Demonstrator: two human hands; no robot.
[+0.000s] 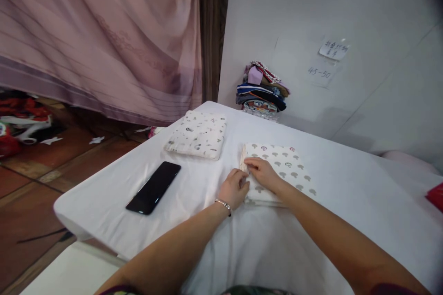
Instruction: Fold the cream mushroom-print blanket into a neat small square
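Note:
A folded white cloth point(285, 173) printed with grey mushrooms lies in several layers on the white-covered table point(349, 184). My left hand point(234, 189) wears a silver bracelet; its curled fingers close on the cloth's left edge. Just beside it, my right hand point(265, 174) reaches across the top of the same cloth, fingertips gripping the layers along that left edge. Part of the print is covered by my right hand and forearm. Farther left sits a second folded white cloth point(198, 134) with small dark and green figures, touched by neither hand.
A black phone point(154, 187) lies on the table left of my hands. Beyond the far edge, a pile of folded clothes point(261, 90) stands against the white wall point(294, 18), which bears a handwritten note point(333, 50). A pink curtain point(138, 32) hangs at left; something red point(435, 197) is at right.

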